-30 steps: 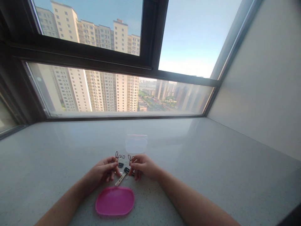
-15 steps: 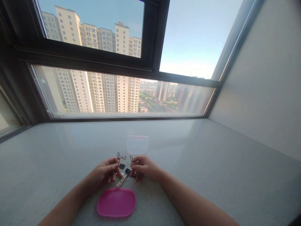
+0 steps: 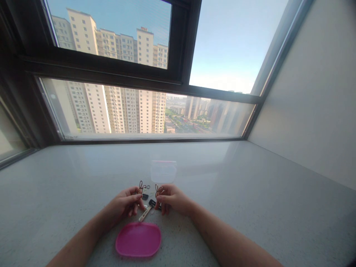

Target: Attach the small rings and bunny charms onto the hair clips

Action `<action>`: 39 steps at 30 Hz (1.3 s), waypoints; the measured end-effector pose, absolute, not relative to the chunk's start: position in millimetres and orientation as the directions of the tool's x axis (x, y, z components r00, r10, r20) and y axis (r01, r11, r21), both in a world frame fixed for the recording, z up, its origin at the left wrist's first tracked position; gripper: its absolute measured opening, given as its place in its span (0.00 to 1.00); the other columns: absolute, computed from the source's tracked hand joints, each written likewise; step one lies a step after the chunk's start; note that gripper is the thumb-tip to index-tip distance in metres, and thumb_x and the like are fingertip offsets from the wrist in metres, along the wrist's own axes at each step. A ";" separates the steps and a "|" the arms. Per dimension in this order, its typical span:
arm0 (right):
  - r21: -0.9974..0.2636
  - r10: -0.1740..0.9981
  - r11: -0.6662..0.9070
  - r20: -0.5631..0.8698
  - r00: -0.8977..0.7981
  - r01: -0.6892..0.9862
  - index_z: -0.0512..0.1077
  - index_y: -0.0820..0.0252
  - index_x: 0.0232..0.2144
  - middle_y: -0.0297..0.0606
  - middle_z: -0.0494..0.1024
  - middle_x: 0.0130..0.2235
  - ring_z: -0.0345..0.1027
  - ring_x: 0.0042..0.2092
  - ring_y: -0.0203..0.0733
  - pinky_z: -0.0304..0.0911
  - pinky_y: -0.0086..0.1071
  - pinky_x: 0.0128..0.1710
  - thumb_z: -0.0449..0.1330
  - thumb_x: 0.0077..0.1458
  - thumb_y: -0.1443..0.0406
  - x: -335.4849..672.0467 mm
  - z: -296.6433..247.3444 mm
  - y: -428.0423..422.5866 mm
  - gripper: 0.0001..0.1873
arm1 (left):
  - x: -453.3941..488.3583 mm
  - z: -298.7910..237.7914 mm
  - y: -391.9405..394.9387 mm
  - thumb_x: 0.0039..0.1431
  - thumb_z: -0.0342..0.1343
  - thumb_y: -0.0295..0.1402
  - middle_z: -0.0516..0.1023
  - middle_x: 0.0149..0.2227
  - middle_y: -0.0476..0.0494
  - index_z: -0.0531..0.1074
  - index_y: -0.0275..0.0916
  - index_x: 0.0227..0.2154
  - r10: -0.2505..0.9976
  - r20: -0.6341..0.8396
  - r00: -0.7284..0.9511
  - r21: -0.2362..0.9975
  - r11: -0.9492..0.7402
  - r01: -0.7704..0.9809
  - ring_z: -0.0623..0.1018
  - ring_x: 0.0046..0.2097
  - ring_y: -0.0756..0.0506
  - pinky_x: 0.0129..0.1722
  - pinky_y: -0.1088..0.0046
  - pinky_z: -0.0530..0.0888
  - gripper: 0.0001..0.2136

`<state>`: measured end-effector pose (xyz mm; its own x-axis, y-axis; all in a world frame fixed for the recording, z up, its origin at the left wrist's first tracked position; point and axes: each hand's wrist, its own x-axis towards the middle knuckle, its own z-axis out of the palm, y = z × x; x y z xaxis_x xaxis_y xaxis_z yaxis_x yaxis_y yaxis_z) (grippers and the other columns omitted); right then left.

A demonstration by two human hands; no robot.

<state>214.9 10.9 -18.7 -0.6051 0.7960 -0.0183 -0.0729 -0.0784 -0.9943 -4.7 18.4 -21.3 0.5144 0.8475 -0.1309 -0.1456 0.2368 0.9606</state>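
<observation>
Between thumb and fingers, my left hand (image 3: 128, 200) pinches a brown hair tie (image 3: 141, 184) whose loops stand up like rabbit ears. A second hair tie (image 3: 157, 188) of the same shape is pinched in my right hand (image 3: 171, 198). Both are held up a short way apart over the small items. Below them lie a black hair clip (image 3: 145, 197), another dark clip (image 3: 151, 203) partly behind my right fingers, and a pale hair clip (image 3: 144, 214) lying slantwise. Nearest me is a pink tray (image 3: 138, 240) with nothing on it.
A clear zip bag (image 3: 163, 172) lies flat beyond my hands. A small dark ring (image 3: 148, 187) and faint clear bands rest near the clips. All of it is on a speckled pale counter (image 3: 250, 207) beneath a dark-framed window (image 3: 150, 139), with a white wall (image 3: 311, 111) at right.
Hands and hair ties keep the same pose. The whole view has shifted very slightly; nothing was picked up or let go.
</observation>
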 end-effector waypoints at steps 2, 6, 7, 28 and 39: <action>-0.994 0.792 -0.076 -0.009 -0.611 -0.083 0.62 0.64 0.32 0.37 0.74 0.26 0.65 0.18 0.31 0.57 0.22 0.15 0.60 0.45 0.58 214.5 -18.7 10.9 0.17 | -4.8 -20.5 17.2 0.51 0.55 0.34 0.77 0.23 0.41 0.63 0.35 0.29 0.847 -0.129 0.515 0.962 0.233 -0.143 0.68 0.16 0.55 0.12 0.85 0.58 0.08; -0.993 0.788 -0.072 -0.001 -0.616 -0.092 0.63 0.64 0.32 0.37 0.74 0.26 0.65 0.18 0.32 0.57 0.22 0.14 0.60 0.45 0.59 214.6 -18.9 11.2 0.16 | -4.7 -19.2 16.0 0.50 0.56 0.34 0.77 0.23 0.41 0.62 0.35 0.29 0.848 -0.134 0.513 0.963 0.234 -0.136 0.68 0.16 0.55 0.12 0.85 0.58 0.09; -0.993 0.789 -0.073 -0.003 -0.615 -0.090 0.63 0.64 0.32 0.37 0.74 0.26 0.65 0.18 0.32 0.57 0.22 0.14 0.60 0.45 0.59 214.7 -18.9 11.2 0.16 | -4.6 -19.2 16.2 0.50 0.55 0.34 0.77 0.23 0.41 0.62 0.35 0.29 0.848 -0.136 0.512 0.963 0.235 -0.133 0.67 0.16 0.55 0.12 0.85 0.58 0.09; -0.993 0.803 -0.073 -0.005 -0.595 -0.090 0.63 0.64 0.32 0.37 0.75 0.26 0.65 0.18 0.32 0.57 0.23 0.15 0.60 0.44 0.63 215.3 -17.7 10.1 0.13 | -5.4 -22.8 18.5 0.51 0.54 0.33 0.77 0.24 0.40 0.63 0.35 0.29 0.848 -0.121 0.516 0.969 0.214 -0.126 0.67 0.16 0.54 0.12 0.84 0.58 0.07; -0.994 0.809 -0.070 -0.010 -0.588 -0.079 0.65 0.65 0.32 0.37 0.75 0.26 0.65 0.19 0.32 0.57 0.23 0.16 0.61 0.43 0.62 215.7 -16.7 9.8 0.14 | -7.8 -23.7 18.8 0.51 0.54 0.31 0.75 0.24 0.43 0.63 0.35 0.31 0.835 -0.096 0.542 0.974 0.190 -0.119 0.67 0.18 0.55 0.14 0.83 0.59 0.07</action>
<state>215.7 9.8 -16.7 -0.5879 0.8089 -0.0103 -0.0791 -0.0701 -0.9944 -7.8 18.8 -23.7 0.5424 0.8346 -0.0964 -0.1194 0.1901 0.9745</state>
